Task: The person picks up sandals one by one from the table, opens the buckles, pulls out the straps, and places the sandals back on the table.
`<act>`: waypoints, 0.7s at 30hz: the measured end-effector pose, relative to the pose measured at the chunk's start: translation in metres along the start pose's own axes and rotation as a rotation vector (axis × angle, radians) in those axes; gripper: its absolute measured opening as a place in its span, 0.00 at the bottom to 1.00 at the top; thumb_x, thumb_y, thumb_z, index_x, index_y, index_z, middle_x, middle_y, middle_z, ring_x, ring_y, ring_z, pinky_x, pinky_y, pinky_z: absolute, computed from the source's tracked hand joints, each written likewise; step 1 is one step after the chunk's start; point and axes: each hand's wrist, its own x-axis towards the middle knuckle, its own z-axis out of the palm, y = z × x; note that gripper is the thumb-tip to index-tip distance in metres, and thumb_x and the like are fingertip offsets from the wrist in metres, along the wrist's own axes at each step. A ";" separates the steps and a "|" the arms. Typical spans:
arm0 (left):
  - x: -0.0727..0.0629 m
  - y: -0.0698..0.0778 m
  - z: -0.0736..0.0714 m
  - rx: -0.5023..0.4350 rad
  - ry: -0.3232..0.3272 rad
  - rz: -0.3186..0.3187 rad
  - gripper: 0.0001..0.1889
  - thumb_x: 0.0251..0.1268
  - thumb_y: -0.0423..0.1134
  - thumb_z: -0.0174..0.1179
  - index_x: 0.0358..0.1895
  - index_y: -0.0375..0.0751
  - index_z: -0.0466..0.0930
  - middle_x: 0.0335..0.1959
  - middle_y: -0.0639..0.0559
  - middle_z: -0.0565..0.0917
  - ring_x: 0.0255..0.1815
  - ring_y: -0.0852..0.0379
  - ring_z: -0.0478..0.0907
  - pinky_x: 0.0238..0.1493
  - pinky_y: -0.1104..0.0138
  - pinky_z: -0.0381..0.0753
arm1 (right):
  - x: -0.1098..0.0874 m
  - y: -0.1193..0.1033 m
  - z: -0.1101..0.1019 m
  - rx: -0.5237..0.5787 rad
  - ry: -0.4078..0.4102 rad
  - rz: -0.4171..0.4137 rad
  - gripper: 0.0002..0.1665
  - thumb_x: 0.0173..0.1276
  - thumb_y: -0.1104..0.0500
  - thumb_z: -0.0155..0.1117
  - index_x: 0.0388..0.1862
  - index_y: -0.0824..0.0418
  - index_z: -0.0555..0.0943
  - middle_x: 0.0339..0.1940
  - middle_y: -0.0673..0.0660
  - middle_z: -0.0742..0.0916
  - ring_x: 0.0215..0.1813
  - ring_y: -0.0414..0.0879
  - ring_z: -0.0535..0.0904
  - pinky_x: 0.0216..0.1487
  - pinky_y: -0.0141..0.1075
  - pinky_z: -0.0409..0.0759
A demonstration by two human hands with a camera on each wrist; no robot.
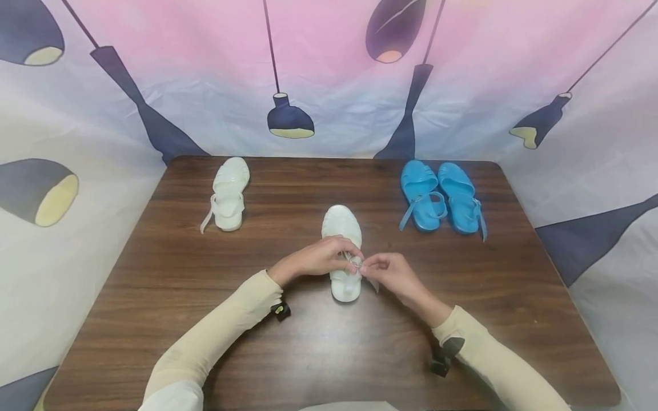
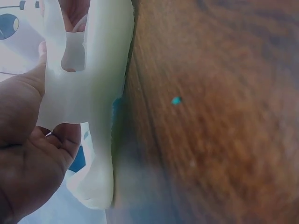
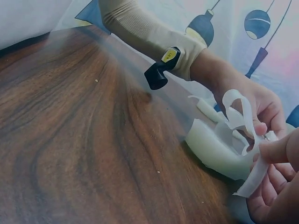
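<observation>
A white sandal [image 1: 341, 221] lies at the middle of the table, its toe pointing away from me. My left hand [image 1: 325, 256] reaches over it from the left and pinches the ankle strap by the small metal buckle [image 1: 356, 263]. On the other side, my right hand [image 1: 394, 275] pinches the strap between thumb and fingers; the strap's loose end [image 3: 253, 183] hangs below them in the right wrist view. The left wrist view shows the sandal's side [image 2: 70, 95] close up, with left-hand fingers behind it. How far the strap runs through the buckle is hidden by fingertips.
Another white sandal [image 1: 229, 194] lies at the back left of the brown wooden table [image 1: 288, 342]. Two blue sandals [image 1: 422, 197] lie side by side at the back right. A curtain printed with lamps [image 1: 339, 74] hangs behind the table.
</observation>
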 end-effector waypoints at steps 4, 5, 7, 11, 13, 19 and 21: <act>0.001 -0.002 0.002 0.018 0.004 0.029 0.15 0.67 0.41 0.69 0.53 0.40 0.86 0.49 0.53 0.87 0.53 0.57 0.78 0.61 0.63 0.76 | -0.003 0.001 -0.002 -0.017 0.013 0.016 0.15 0.65 0.53 0.76 0.43 0.64 0.88 0.37 0.56 0.91 0.39 0.46 0.83 0.38 0.37 0.80; 0.001 -0.003 0.003 0.022 0.007 0.035 0.15 0.67 0.41 0.69 0.53 0.40 0.86 0.49 0.53 0.87 0.53 0.57 0.78 0.60 0.63 0.76 | -0.004 0.001 -0.003 -0.023 0.013 0.021 0.17 0.65 0.52 0.76 0.44 0.63 0.88 0.37 0.56 0.91 0.39 0.46 0.84 0.38 0.37 0.80; 0.000 -0.003 0.004 0.025 0.007 0.037 0.15 0.66 0.41 0.69 0.53 0.40 0.86 0.49 0.53 0.86 0.53 0.58 0.77 0.60 0.63 0.76 | -0.007 0.002 -0.004 -0.035 0.008 0.031 0.18 0.64 0.51 0.77 0.44 0.62 0.88 0.39 0.56 0.91 0.41 0.47 0.85 0.40 0.37 0.81; -0.001 -0.005 0.005 0.020 0.017 0.042 0.15 0.66 0.42 0.69 0.53 0.41 0.86 0.49 0.53 0.86 0.53 0.57 0.77 0.59 0.64 0.77 | -0.010 0.004 -0.005 -0.065 0.026 0.001 0.18 0.63 0.50 0.77 0.43 0.62 0.89 0.37 0.55 0.91 0.39 0.47 0.86 0.39 0.37 0.82; -0.001 -0.005 0.004 0.014 0.018 0.038 0.16 0.66 0.42 0.69 0.53 0.41 0.86 0.49 0.53 0.87 0.53 0.57 0.77 0.58 0.64 0.77 | -0.009 0.004 -0.004 -0.051 0.024 -0.006 0.17 0.64 0.51 0.76 0.43 0.63 0.88 0.36 0.56 0.91 0.38 0.47 0.86 0.38 0.37 0.82; -0.001 -0.005 0.002 -0.003 -0.005 0.011 0.17 0.66 0.42 0.69 0.54 0.40 0.85 0.51 0.52 0.87 0.56 0.56 0.78 0.61 0.63 0.77 | -0.006 0.004 0.003 0.067 -0.013 0.007 0.13 0.68 0.58 0.72 0.44 0.68 0.86 0.36 0.59 0.90 0.38 0.47 0.85 0.41 0.36 0.83; -0.001 -0.004 0.002 -0.003 -0.013 0.003 0.17 0.66 0.42 0.69 0.55 0.40 0.85 0.52 0.51 0.86 0.57 0.56 0.79 0.63 0.62 0.76 | -0.004 0.003 0.004 0.081 -0.019 0.002 0.12 0.68 0.60 0.71 0.44 0.69 0.86 0.35 0.59 0.90 0.38 0.46 0.85 0.41 0.36 0.83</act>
